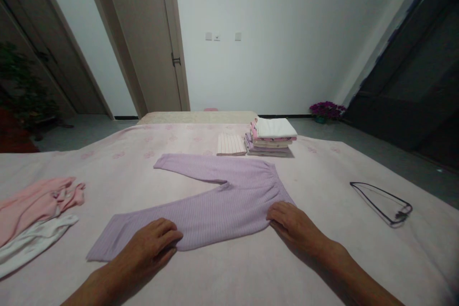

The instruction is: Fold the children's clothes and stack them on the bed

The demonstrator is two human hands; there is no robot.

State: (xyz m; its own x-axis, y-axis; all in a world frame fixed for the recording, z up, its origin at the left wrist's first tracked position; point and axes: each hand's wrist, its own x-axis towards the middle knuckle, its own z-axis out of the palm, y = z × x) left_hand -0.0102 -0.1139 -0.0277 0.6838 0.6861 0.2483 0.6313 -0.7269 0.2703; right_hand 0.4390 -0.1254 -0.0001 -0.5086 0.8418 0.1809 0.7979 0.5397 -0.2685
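Lilac ribbed trousers (229, 186) lie spread on the pink-and-white bed cover, legs to the left and gathered waistband to the right. My left hand (158, 241) is closed at the lower edge of the near leg, thumb and fingers pinching the cloth there. At the near corner of the waistband, my right hand (289, 220) also has its fingers closed on the fabric. The fingertips of both hands are partly hidden. Beyond the trousers sit a folded striped cloth (231, 145) and a stack of folded clothes (274, 129) with a white piece on top.
Unfolded pink clothing (39, 201) and a white garment (39, 239) lie at the left. A black wire hanger-like frame (383, 201) rests at the right. Past the bed cover (229, 277) are a door (143, 33), a wall and purple flowers (326, 110).
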